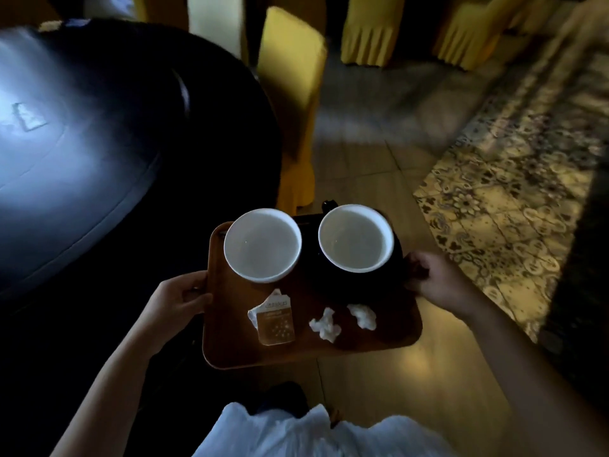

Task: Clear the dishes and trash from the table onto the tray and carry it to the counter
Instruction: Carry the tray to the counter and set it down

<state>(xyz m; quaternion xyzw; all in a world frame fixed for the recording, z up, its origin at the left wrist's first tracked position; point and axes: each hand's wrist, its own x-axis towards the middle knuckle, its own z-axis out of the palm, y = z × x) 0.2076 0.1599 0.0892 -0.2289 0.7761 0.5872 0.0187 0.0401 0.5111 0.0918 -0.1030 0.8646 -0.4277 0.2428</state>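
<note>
I hold a brown wooden tray [230,351] in the air in front of me, above the tiled floor. My left hand [179,296] grips its left edge and my right hand [435,278] grips its right edge. Two cups with white insides stand at the tray's far end: one on the left [262,244], one on the right [356,238], the right one on a dark saucer [359,285]. Nearer me lie a torn brown sachet [275,319] and two crumpled white tissues [325,324] [362,316].
A dark round table [99,143] with a glossy top fills the left. A yellow-covered chair [293,94] stands right beside it, more yellow chairs [369,31] at the back. A patterned carpet [514,179] lies to the right on the tiled floor [369,173].
</note>
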